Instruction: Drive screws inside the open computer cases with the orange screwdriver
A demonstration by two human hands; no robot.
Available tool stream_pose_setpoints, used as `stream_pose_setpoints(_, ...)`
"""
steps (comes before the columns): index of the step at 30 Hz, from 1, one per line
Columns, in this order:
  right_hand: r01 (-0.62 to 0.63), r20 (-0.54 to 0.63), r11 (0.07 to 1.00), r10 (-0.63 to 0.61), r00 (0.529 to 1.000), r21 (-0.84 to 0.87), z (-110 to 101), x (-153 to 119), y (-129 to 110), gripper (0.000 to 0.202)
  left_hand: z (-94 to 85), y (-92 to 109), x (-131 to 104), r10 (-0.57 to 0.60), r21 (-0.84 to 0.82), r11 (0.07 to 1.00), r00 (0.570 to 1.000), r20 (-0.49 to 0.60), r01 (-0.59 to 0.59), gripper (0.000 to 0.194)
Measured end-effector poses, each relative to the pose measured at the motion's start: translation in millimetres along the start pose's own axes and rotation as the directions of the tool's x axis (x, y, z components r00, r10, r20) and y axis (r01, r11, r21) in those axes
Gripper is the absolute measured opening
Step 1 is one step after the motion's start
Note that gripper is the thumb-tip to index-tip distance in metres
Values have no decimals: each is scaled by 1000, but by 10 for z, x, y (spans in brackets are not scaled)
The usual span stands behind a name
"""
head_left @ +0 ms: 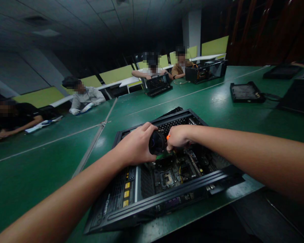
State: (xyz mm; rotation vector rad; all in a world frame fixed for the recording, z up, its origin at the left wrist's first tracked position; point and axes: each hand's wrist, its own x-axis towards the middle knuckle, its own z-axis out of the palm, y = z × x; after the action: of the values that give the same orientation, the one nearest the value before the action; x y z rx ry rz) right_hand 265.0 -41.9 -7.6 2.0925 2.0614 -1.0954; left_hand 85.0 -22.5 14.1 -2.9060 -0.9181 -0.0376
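Well to the left of the case (172, 194), which lies open on the green counter (40, 175), a person in black (20, 114) leans with bare hands together, a white-and-blue item (44, 124) just beside the forearm. Nearer the case, beyond its left end, a person in grey (87, 96) sits at the counter's far edge. At the left end of the case shows a dark label (127, 194) with yellow squares. The left hand (139, 143) reaches in over the case and grasps a round black fan (156, 142), fingers over its top and thumb underneath, holding it tilted above the inside of the case. Below the fan, in the case, lies a square socket (167, 178), with a yellow wire (180, 173) just right of it. The right hand (179, 136), also over the case and just right of the fan, is curled around an orange piece (168, 137), most of which is hidden. Straight beyond the case, a person in white (155, 71) works at a second case (158, 82); right of that, a person in tan (178, 70) sits behind a third case (205, 72). Beyond the case's right end are a shallow black tray (245, 91), a dark cable (271, 97) and a black box (299, 92).
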Motion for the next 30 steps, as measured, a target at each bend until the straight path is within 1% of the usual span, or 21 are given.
stream_pose_setpoints(2, 21, 16, 1000, -21, 1000, 22, -12, 3, 25, 22, -14, 43, -5, -17, 81, 997, 1000, -20, 19, 72)
stream_pose_setpoints(4, 61, 30, 997, -63, 998, 51, -25, -12, 49, 22, -29, 86, -19, -57, 159, 985, 998, -35, 62, 70)
stream_pose_setpoints(6, 101, 31, 992, -104, 994, 73, -35, -33, 72, 22, -39, 122, -39, -93, 213, 972, 995, -42, 100, 67)
stream_pose_setpoints(8, 120, 19, 990, -122, 992, 70, -41, -46, 90, 24, -43, 146, -57, -103, 247, 962, 994, -48, 112, 68)
stream_pose_setpoints(10, 116, 2, 993, -116, 993, 35, -44, -46, 95, 30, -44, 160, -69, -93, 271, 957, 994, -57, 105, 70)
stream_pose_setpoints(13, 84, -31, 994, -87, 996, -67, -49, -40, 68, 36, -51, 183, -69, -82, 289, 953, 995, -61, 96, 73)
stream_pose_setpoints(16, 66, -61, 984, -77, 995, -166, -64, -59, 14, 31, -73, 225, -58, -82, 303, 948, 995, -52, 94, 78)
stream_pose_setpoints(19, 56, -67, 971, -74, 995, -230, -90, -107, -29, 25, -80, 270, -49, -101, 303, 948, 995, -9, 99, 84)
stream_pose_setpoints(22, 60, -42, 965, -74, 996, -256, -120, -145, -42, 25, -45, 292, -41, -133, 315, 943, 990, 47, 112, 80)
stream_pose_setpoints(26, 99, -5, 956, -105, 994, -274, -117, -159, -30, 27, 13, 281, -16, -167, 320, 937, 985, 54, 141, 81)
stream_pose_setpoints(28, 128, -23, 947, -141, 990, -294, -81, -160, -18, 25, 16, 253, 14, -161, 303, 944, 983, 85, 128, 83)
stream_pose_setpoints(30, 157, -89, 936, -194, 977, -316, -29, -161, 2, 27, -2, 206, 59, -154, 271, 956, 977, 147, 110, 83)
